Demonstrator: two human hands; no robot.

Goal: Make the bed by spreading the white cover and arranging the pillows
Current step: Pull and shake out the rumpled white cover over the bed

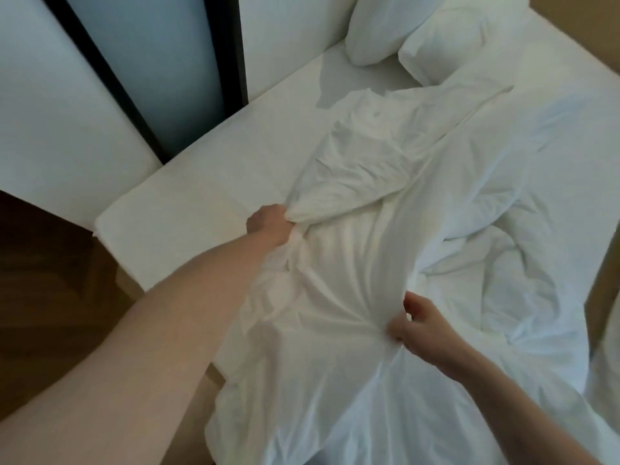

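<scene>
Cover (pixel 385 263), crumpled: left hand (pixel 270 224) and right hand (pixel 419 325) each clutch a bunch, ready to spread it; pillows (pixel 419 38) far.

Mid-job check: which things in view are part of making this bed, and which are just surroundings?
Part of the job:
- white cover, crumpled, gripped by left hand and right hand
- two pillows at the head
- mattress, partly bare

Surroundings:
- wooden floor
- dark-framed white panels
</scene>
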